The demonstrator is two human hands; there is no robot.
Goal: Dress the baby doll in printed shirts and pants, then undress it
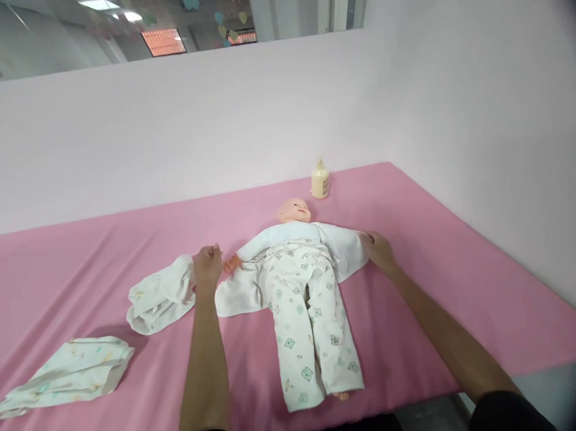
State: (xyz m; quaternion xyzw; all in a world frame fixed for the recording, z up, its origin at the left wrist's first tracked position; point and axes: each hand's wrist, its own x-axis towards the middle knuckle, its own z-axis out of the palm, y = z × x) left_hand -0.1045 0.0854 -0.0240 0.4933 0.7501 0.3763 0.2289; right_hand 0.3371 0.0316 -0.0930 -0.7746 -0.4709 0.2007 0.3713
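A baby doll (296,211) lies on its back with its head toward the wall. It wears patterned white pants (311,326) and a white top (294,232) that spreads out on both sides. One doll hand (232,263) shows past the sleeve at left; the other is not visible. My right hand (379,249) is closed on the outer end of the top's right-side sleeve. Beside the doll's exposed hand, my left hand (208,263) is closed; its contents are hidden. A crumpled white cloth (161,296) lies against my left wrist.
A folded patterned white cloth (67,374) lies at the front left of the pink-covered table (422,229). Behind the doll's head stands a pale yellow pump bottle (320,180). White walls border the table at the back and right, with a window (109,26) above.
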